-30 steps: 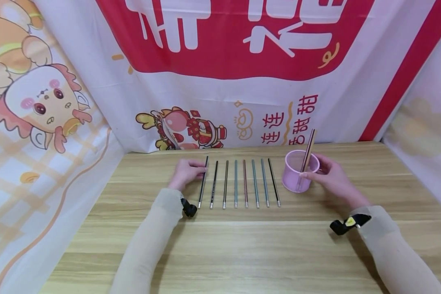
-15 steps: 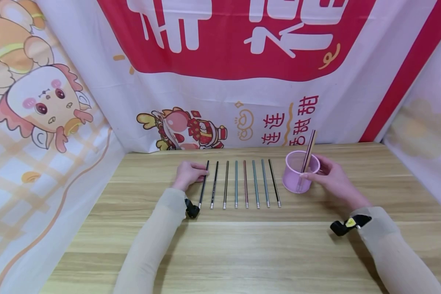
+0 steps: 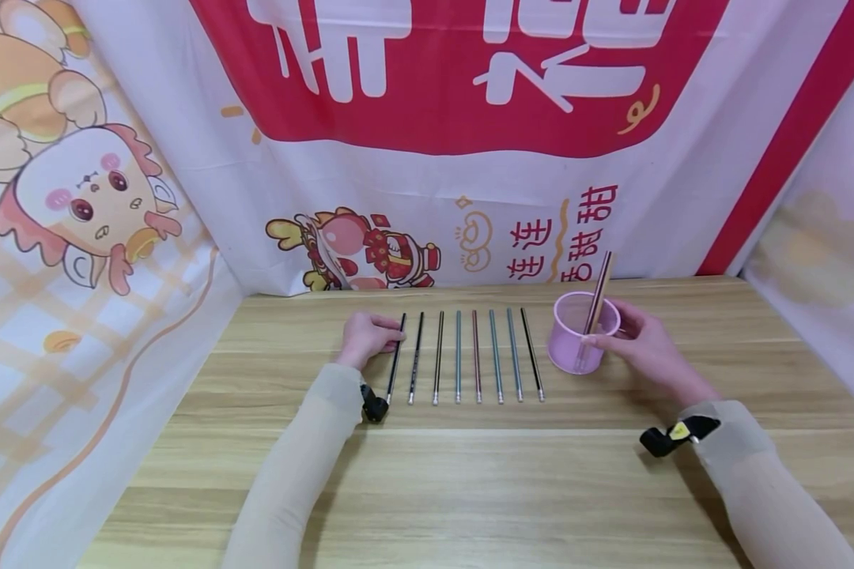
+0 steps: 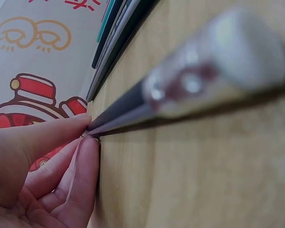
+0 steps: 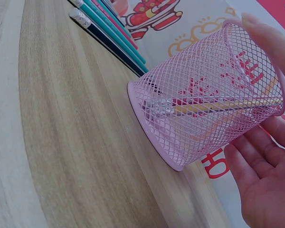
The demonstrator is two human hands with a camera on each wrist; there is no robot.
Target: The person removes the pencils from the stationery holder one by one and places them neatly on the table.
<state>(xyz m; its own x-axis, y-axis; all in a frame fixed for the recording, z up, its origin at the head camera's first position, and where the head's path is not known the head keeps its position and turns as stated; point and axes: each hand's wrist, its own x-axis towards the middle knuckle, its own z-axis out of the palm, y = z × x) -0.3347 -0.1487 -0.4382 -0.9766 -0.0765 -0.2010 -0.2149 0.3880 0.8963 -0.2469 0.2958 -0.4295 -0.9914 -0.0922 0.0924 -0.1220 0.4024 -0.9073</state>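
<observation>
My left hand (image 3: 364,338) pinches a dark pencil (image 3: 396,363), the leftmost of a row, close to its far end. In the left wrist view, thumb and fingertips meet on that pencil, and its white eraser (image 4: 247,50) looms large and blurred near the camera. To the right of it, several more pencils (image 3: 477,356) lie side by side, erasers towards me. My right hand (image 3: 644,344) holds a pink mesh pen cup (image 3: 568,354) by its right side, thumb at the rim and fingers behind. Inside the upright cup lean a few pencils (image 3: 598,292), eraser ends down.
The wooden table (image 3: 470,490) carries everything. A white cloth backdrop (image 3: 206,182) with red print hangs right behind its far edge. Printed cloth (image 3: 28,356) also flanks the left side. Each wrist wears a small black camera (image 3: 375,405).
The leftmost pencil, pinched by my left hand, has shifted slightly towards me and right, its far end now level with the row. My right hand and the cup have stayed put.
</observation>
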